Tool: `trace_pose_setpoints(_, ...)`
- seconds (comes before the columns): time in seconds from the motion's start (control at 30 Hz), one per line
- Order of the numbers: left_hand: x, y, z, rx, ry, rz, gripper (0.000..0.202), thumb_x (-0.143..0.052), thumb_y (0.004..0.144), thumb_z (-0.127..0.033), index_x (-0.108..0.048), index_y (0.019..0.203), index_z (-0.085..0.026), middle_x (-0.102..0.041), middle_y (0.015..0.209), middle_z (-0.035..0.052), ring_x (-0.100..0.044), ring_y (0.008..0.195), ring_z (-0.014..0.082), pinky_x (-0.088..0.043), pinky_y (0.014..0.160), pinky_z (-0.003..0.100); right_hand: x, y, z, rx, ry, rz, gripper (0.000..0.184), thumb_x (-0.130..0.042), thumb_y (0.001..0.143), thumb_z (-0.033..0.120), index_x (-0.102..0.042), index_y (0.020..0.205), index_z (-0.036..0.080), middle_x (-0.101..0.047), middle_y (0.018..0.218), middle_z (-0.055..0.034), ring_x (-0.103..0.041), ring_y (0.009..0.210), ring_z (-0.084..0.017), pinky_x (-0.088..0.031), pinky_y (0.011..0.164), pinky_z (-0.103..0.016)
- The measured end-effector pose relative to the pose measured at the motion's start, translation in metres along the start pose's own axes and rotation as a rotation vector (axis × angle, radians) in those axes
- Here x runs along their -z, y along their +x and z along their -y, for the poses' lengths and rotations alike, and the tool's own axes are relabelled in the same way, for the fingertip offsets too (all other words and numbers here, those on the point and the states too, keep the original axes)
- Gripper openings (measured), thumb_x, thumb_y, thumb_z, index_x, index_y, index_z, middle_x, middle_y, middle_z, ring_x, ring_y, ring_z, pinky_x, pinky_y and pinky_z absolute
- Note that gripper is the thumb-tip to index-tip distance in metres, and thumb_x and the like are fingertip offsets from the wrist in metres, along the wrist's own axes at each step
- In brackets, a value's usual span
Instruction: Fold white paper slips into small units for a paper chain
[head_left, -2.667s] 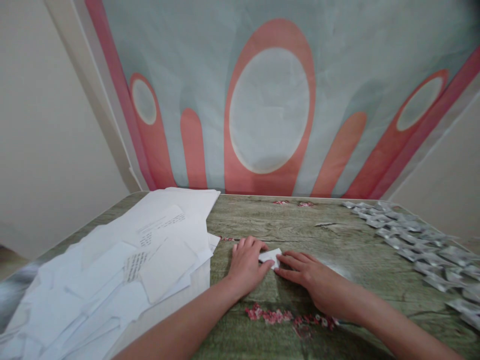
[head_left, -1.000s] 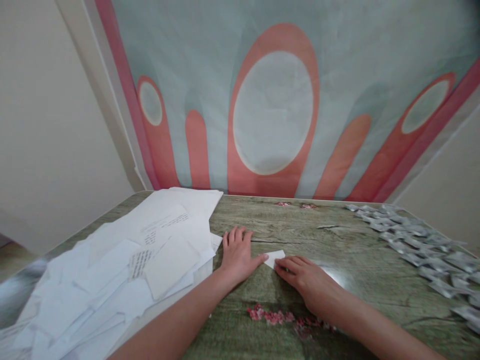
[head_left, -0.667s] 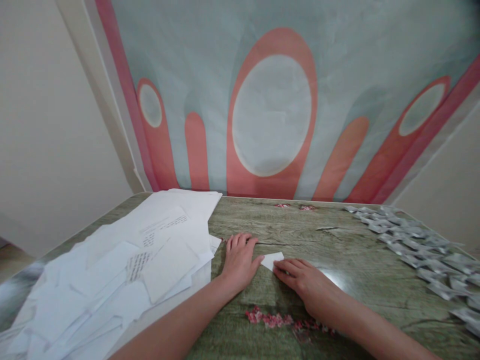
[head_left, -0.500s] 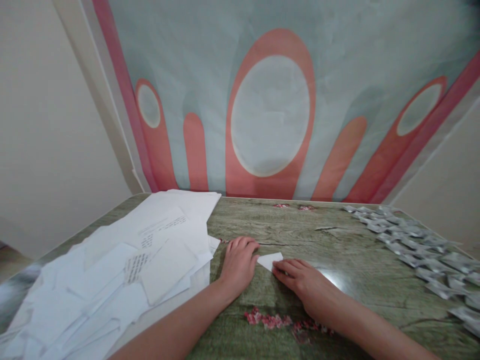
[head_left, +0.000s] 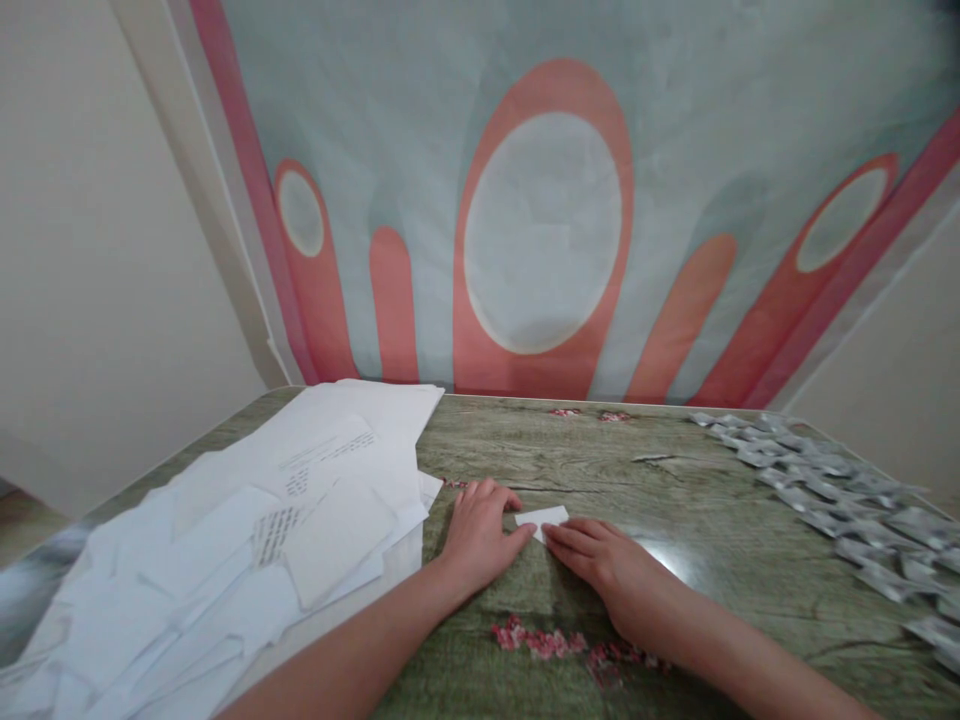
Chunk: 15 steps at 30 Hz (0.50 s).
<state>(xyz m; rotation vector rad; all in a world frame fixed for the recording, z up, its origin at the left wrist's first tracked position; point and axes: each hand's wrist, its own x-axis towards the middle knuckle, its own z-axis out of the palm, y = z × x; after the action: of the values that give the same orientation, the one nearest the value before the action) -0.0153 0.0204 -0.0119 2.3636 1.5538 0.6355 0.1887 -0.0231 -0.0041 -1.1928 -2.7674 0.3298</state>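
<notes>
pinching edges suits the small paper [head_left: 541, 516], likely light and creasable, with left hand [head_left: 481, 528] spread, right hand [head_left: 604, 558] gathered on it.

Hands [head_left: 484, 530] [head_left: 596, 560] partly hide the white slip [head_left: 550, 515]; paper pile [head_left: 210, 560] cropped below; its print [head_left: 277, 532] illegible.

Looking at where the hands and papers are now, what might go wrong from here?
The small white paper might slip or shift: the left hand and right hand seem to touch it only at their tips. The left forearm appears right beside the loose paper pile, so it could drag sheets out of place.
</notes>
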Motion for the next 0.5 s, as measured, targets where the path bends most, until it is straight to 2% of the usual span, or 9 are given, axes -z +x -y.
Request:
trace_pose_setpoints(0.27,-0.0016,0.0015,-0.0007,0.026,-0.01,0.012,0.019,-0.067,0.073,-0.036,-0.06,0.086,-0.024,-0.057,0.09,0.0004,-0.05,0.094,0.0221,-0.035,0.083,0.034,0.0043,0.0024,0.0008,-0.021,0.104,-0.056,0.063,-0.045,0.066,0.002,-0.052,0.127,0.016,-0.053,0.129,-0.009,-0.043,0.118,-0.023,-0.034,0.101,-0.037)
trace_pose_setpoints(0.5,-0.0008,0.0027,-0.0011,0.037,-0.033,0.033,0.019,-0.068,0.072,-0.035,-0.061,0.084,-0.023,-0.058,0.09,0.0008,-0.051,0.094,0.0221,-0.036,0.083,0.034,0.0029,0.0019,0.0008,-0.02,0.12,-0.07,0.063,-0.045,0.065,0.001,-0.053,0.126,0.017,-0.054,0.128,-0.0082,-0.045,0.115,-0.023,-0.036,0.099,-0.038)
